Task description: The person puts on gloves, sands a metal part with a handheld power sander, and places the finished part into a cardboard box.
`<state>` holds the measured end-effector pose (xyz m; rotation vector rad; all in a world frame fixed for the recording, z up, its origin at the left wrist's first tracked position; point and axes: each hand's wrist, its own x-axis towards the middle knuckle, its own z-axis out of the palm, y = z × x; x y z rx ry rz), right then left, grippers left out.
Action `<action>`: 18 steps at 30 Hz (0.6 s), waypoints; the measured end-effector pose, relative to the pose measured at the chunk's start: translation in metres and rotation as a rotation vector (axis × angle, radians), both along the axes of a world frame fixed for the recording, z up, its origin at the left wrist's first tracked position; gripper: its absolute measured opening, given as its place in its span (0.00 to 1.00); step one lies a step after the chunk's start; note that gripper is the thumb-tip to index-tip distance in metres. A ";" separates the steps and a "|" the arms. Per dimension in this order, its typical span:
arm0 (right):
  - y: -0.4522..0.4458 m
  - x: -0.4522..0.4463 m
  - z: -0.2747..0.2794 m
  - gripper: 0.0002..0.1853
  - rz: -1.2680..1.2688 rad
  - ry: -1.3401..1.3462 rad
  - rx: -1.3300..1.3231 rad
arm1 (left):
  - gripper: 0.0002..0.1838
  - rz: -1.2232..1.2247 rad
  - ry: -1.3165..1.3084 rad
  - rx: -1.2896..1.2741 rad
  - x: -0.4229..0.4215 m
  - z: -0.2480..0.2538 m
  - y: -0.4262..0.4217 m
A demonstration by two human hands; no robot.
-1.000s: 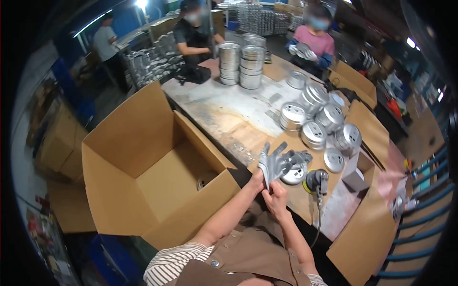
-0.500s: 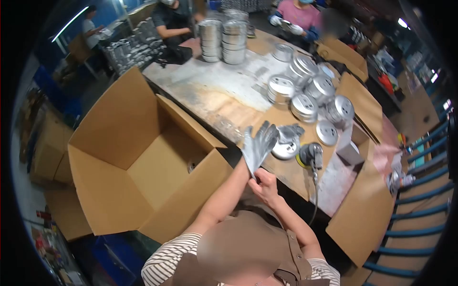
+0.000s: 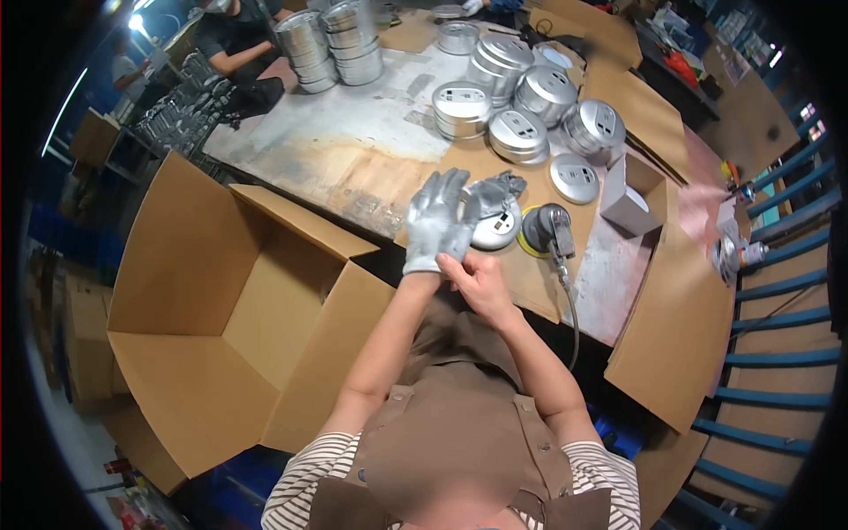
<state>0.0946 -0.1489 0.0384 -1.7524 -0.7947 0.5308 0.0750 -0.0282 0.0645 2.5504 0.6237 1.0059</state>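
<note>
Head view — glove (image 3: 431, 231) lengthwise, fingers (image 3: 430, 190) forward

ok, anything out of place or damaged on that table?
Mildly: a loose grey glove lies crumpled partly over a silver disc, while the right hand is bare. The tabletop also looks stained and patchily brown near the large open carton.

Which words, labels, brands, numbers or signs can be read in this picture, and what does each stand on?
No text can be read.
Nearest single silver disc: dark marks, too small to tell whether they are lettering.
Sander: any markings are too small to read.
Grey glove on the left hand: no lettering seen.
Background: too blurred to read.
</note>
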 end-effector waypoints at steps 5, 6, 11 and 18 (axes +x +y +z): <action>-0.006 -0.001 0.009 0.23 0.141 0.334 0.064 | 0.21 -0.039 -0.054 -0.135 -0.006 -0.018 0.007; -0.006 -0.005 0.004 0.22 0.132 0.325 0.108 | 0.21 -0.040 -0.072 -0.149 -0.007 -0.020 0.008; -0.005 -0.026 -0.016 0.20 0.240 -0.028 0.195 | 0.36 -0.035 -0.153 -0.572 -0.011 -0.030 0.009; 0.019 0.006 -0.024 0.20 0.059 0.216 0.131 | 0.54 -0.116 -0.259 -0.947 -0.002 -0.076 0.046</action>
